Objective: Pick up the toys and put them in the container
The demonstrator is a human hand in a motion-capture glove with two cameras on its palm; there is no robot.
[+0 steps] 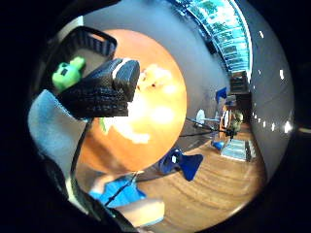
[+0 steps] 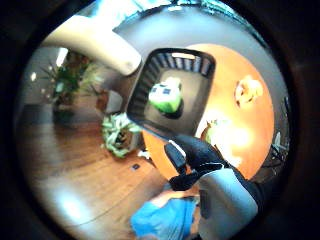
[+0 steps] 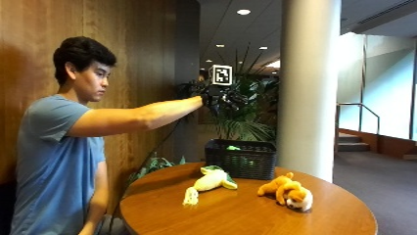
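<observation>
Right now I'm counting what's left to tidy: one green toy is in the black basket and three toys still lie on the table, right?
Not quite: only two toys lie on the table, not three, a pale yellow-green toy and an orange plush dog, as the outside view shows. The green toy is indeed in the black basket.

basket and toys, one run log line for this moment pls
right hand: raised above basket, holds nothing | green toy: in basket | yellow toy, orange dog: on table

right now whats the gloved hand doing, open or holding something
Right hand: open, holding nothing, raised above the basket.
Other hand: not visible, cannot tell.
</observation>
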